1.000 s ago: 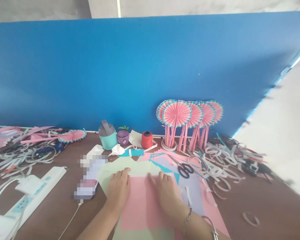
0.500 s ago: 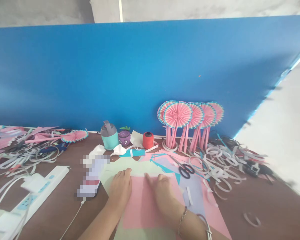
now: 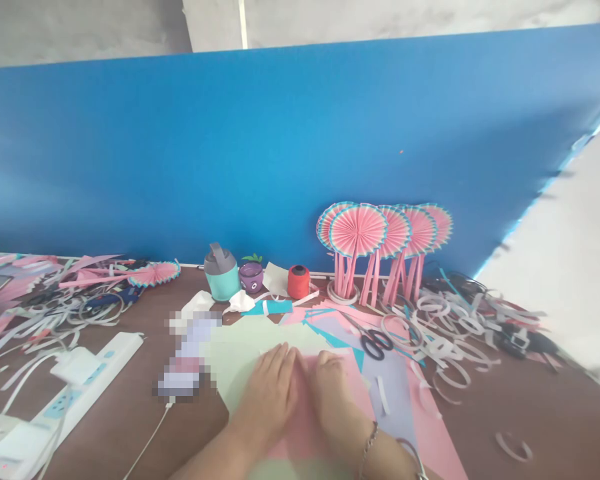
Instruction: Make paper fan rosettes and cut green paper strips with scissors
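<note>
My left hand (image 3: pixel 271 393) lies flat with fingers stretched out on a pink paper sheet (image 3: pixel 307 427), which rests on pale green paper (image 3: pixel 240 353). Close beside it, my right hand (image 3: pixel 333 390) also presses flat on the pink sheet, and a bracelet shows on its wrist. The two hands nearly touch at the sheet's far edge. Black-handled scissors (image 3: pixel 375 343) lie just right of my right hand on lilac and pink sheets.
Several pink paper fans on sticks (image 3: pixel 380 233) stand against the blue wall. A teal bottle (image 3: pixel 221 272), purple pot (image 3: pixel 251 275) and red thread spool (image 3: pixel 299 281) sit behind the papers. A white power strip (image 3: pixel 75 380) lies left. Paper strips and rings (image 3: pixel 455 327) litter the right side.
My left hand has slid right across the pink sheet until it sits next to my right hand. The view has shifted slightly.
</note>
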Demonstrator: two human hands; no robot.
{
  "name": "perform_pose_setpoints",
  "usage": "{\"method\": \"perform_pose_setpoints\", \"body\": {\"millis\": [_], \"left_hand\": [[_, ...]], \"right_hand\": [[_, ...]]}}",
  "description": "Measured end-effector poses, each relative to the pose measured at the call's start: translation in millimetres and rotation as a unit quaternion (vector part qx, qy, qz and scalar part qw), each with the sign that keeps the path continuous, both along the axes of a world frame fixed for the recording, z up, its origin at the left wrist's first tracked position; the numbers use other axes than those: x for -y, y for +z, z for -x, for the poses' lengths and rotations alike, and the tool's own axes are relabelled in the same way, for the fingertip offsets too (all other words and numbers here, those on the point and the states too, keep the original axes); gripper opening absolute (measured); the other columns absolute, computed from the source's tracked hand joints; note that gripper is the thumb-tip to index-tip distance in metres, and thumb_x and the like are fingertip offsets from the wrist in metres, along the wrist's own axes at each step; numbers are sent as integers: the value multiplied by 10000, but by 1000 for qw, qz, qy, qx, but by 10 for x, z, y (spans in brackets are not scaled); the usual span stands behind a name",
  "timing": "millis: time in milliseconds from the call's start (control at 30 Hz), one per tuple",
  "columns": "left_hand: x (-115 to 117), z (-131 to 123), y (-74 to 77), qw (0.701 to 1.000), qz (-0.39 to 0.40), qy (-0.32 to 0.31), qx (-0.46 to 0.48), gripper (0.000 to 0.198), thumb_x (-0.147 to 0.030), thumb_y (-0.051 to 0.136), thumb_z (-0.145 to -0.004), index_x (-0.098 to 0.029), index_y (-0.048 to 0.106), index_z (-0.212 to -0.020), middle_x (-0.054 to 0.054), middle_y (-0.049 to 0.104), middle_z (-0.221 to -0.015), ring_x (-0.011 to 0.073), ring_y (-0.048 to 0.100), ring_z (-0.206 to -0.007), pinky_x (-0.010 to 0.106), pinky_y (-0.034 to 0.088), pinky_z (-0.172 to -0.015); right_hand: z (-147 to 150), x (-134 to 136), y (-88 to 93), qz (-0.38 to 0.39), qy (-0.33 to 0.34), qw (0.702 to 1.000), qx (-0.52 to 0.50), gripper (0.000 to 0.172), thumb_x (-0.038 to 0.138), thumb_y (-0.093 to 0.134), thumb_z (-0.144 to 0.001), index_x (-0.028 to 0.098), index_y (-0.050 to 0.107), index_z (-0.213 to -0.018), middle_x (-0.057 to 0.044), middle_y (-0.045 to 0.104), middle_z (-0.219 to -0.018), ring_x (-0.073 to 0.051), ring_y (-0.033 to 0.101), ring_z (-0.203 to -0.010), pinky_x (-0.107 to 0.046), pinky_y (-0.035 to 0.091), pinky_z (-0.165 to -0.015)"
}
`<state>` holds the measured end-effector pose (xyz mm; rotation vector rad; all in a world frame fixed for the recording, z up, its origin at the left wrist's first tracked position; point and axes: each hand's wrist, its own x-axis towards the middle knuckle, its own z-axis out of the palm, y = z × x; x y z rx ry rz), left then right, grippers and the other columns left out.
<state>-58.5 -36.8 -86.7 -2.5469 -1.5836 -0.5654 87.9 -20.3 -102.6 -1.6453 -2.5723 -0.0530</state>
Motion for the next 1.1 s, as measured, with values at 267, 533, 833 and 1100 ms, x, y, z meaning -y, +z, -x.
{"method": "perform_pose_setpoints", "body": {"millis": [267, 533, 833, 1100], "left_hand": [[76, -57, -74, 987, 156, -35, -24, 617, -263, 333, -879, -120, 156, -1452, 113, 198, -1509, 270, 170, -1386, 473, 216, -1105], [73, -81, -112, 988, 140, 27, -61, 575, -275, 317, -880, -88, 268, -1422, 157, 286, -1469, 304, 229, -1363, 486, 227, -1093], [-6, -4, -321, 987, 53, 134, -69, 544, -302, 320, -861, -1, 466, -1290, 226, 462, -1351, 336, 416, -1263, 497, 346, -1023], [-253, 325, -109, 991, 9, 132, 28, 402, -242, 373, -859, -123, 554, -1198, 169, 419, -1403, 306, 285, -1345, 541, 257, -1069]], "right_hand": [[106, 12, 120, -99, -82, 964, 233, 295, -25, 520, -658, 129, 643, -877, -180, 656, -852, -310, 606, -772, -415, 456, -629], [-22, 60, 124, -97, 6, 967, 236, 614, -10, 519, -689, 114, 483, -1289, -181, 648, -837, -321, 586, -776, -412, 426, -597], [-186, 21, 114, -83, -35, 991, 103, 330, -60, 451, -693, 93, 660, -898, -179, 606, -843, -280, 558, -739, -377, 407, -584], [-584, -281, 334, -1, -46, 995, -88, 207, 108, 467, -833, 162, 657, -892, -103, 623, -951, -244, 540, -918, -352, 371, -775]]}}
